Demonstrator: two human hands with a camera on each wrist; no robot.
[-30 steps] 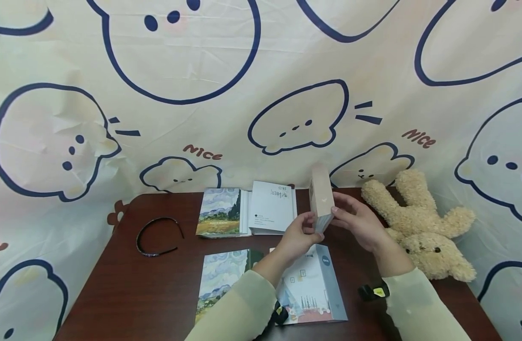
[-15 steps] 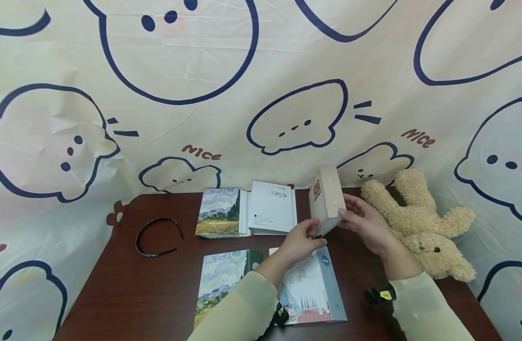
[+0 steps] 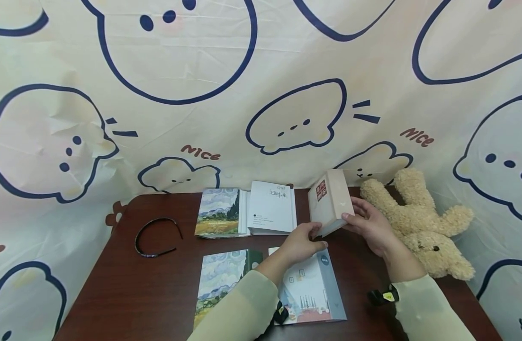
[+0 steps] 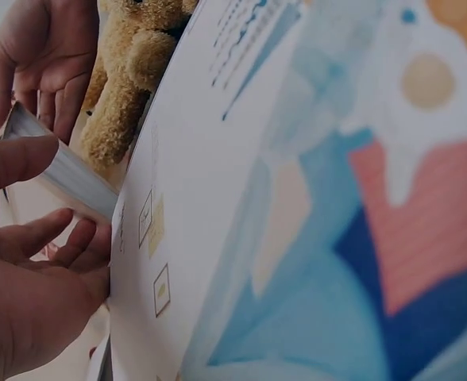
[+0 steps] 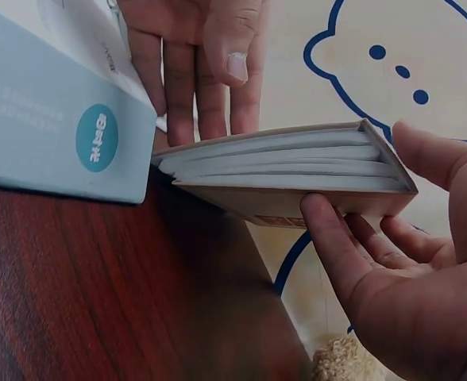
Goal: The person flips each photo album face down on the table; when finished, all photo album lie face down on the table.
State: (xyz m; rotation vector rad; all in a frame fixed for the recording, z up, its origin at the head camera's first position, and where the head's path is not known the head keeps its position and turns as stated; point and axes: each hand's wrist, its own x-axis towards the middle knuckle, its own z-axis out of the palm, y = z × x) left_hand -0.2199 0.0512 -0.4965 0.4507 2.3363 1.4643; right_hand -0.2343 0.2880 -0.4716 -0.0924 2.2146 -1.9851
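A thick cream book [image 3: 331,201] with a red square mark on its cover is held tilted above the back right of the table. My left hand [image 3: 297,244] holds its lower left end, thumb on the near side and fingers at the cover. My right hand [image 3: 372,227] grips its right side, with the thumb at the spine corner and the fingers against the other cover in the right wrist view. The page edges [image 5: 297,159] face that camera, slightly fanned. Below my left hand lies a white and blue illustrated book [image 3: 310,289], partly hidden by the sleeve.
At the back of the brown table [image 3: 116,284] lie a landscape-painting book [image 3: 218,210] and a white book [image 3: 271,208]. Another painting-covered book [image 3: 222,274] lies in front. A black headband [image 3: 137,241] is at left, an upside-down teddy bear [image 3: 418,222] at right. Patterned cloth [image 3: 180,128] hangs behind.
The cream book has turned so that its marked cover faces more toward the head camera. My right hand has moved slightly right and down with it; the left has barely moved.
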